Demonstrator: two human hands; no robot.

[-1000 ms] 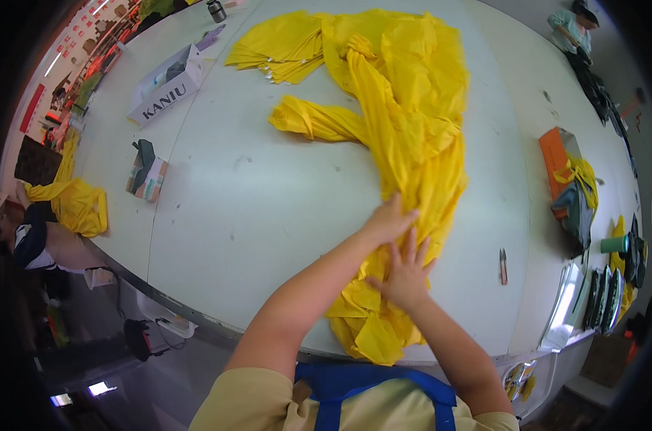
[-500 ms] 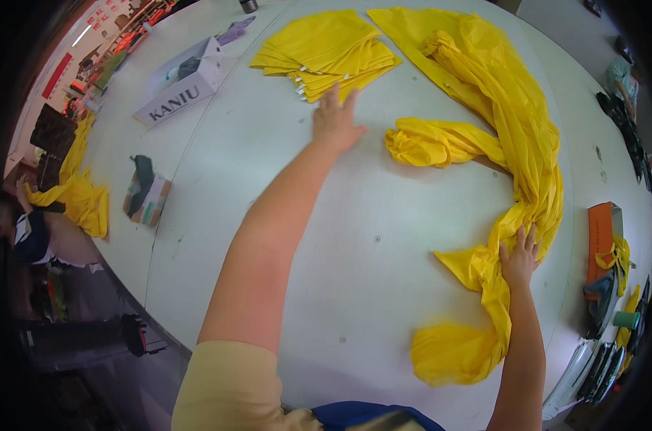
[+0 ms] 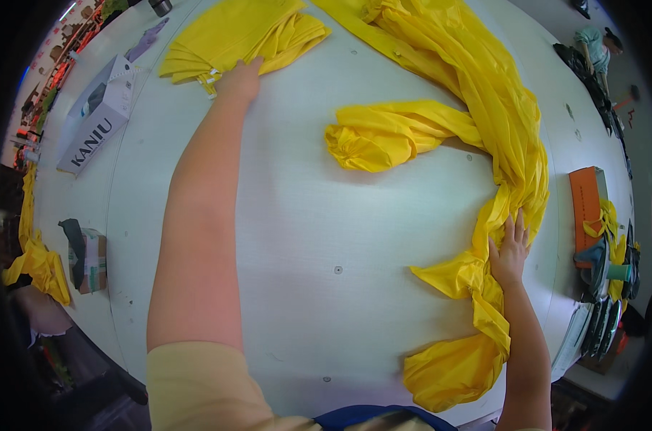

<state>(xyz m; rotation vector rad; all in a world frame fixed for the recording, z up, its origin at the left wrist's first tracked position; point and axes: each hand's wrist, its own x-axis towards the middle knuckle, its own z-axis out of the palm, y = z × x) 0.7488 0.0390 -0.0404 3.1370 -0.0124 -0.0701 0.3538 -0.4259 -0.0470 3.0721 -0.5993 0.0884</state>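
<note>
Nearby, the right hand (image 3: 511, 256) is laid upon a long, rumpled yellow fabric length (image 3: 513, 147) — fingers parted, nothing gripped. Farther off, left of that length, a fanned yellow fabric stack (image 3: 232, 32) is met at its near edge by the left hand (image 3: 239, 80) — finger spread and grip unclear.

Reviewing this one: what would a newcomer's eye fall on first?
The long, crumpled yellow fabric strikes first, sprawling down the right side of the pale table, with the right hand on it. Next comes the fanned yellow stack at upper left, the left hand at its near edge. An orange box stands out at far right.
</note>
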